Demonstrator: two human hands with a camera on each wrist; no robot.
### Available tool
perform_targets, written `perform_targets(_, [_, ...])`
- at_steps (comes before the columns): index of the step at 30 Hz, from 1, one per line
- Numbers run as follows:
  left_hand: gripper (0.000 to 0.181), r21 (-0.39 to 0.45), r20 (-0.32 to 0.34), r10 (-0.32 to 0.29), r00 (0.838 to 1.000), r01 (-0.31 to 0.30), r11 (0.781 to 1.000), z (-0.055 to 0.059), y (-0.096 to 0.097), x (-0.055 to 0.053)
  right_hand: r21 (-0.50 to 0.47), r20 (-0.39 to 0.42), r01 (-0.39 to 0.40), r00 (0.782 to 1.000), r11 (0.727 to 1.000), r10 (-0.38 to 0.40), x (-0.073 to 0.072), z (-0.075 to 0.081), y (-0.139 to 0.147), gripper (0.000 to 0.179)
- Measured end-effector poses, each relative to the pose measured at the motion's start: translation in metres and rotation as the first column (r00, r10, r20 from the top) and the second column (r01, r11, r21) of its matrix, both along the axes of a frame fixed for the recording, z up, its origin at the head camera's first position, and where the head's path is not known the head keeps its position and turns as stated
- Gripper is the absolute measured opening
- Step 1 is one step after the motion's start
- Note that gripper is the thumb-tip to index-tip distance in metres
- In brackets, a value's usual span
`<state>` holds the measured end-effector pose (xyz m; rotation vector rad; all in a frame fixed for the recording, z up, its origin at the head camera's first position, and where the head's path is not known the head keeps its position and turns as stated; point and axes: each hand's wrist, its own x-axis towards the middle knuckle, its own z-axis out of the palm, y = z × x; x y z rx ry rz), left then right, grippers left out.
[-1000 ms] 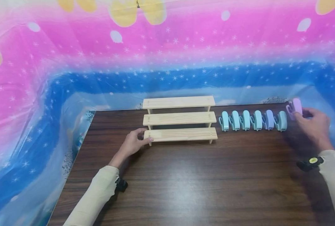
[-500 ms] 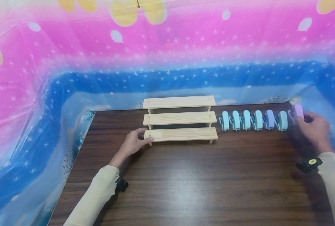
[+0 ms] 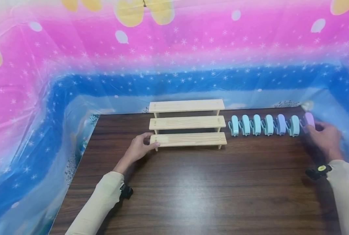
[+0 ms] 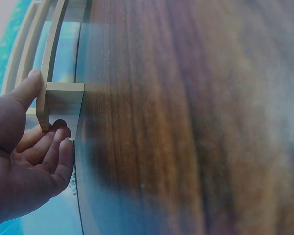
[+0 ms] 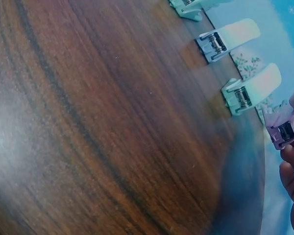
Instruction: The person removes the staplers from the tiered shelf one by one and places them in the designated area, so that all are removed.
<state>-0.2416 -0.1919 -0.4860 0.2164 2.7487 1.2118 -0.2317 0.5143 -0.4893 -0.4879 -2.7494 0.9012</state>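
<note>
A pale wooden three-step rack [image 3: 187,123] stands at the table's back. My left hand [image 3: 137,147] holds the left end of its lowest step [image 3: 189,139]. In the left wrist view, the thumb [image 4: 29,88] lies against the board and the other fingers curl beneath its end. At the far right my right hand [image 3: 325,137] pinches a pink-purple plastic spring clip [image 3: 309,119], standing upright at the row's end. The right wrist view shows this clip's [image 5: 284,131] metal spring; part of the hand is cut off there.
Several similar clips stand upright in a row right of the rack: mint ones [image 3: 256,124], a lavender one [image 3: 280,124] and a grey-green one [image 3: 294,125]. A patterned cloth [image 3: 174,80] hangs behind the dark wooden table [image 3: 192,192].
My right hand has lowered the pink-purple clip and brought it level with the row, next to the grey-green clip. The left hand and the rack have stayed in place.
</note>
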Motion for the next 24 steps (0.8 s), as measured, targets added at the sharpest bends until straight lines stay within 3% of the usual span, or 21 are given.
perform_targets(4, [0.070, -0.001, -0.003, -0.001, 1.000, 0.001, 1.000, 0.000, -0.001, -0.001, -0.007, 0.002, -0.002, 1.000, 1.000, 0.002, -0.001, -0.004, 0.000, 0.069])
perform_targets(13, [0.069, 0.000, -0.005, 0.000, 1.000, 0.000, 1.000, 0.002, -0.001, -0.001, -0.081, 0.107, 0.027, 0.994, 0.996, -0.018, -0.003, -0.010, 0.001, 0.083])
perform_targets(24, [0.070, -0.007, -0.004, -0.008, 1.000, 0.008, 1.000, 0.002, -0.001, -0.001, -0.099, 0.136, 0.033, 0.990, 0.995, -0.019, -0.002, -0.013, 0.004, 0.082])
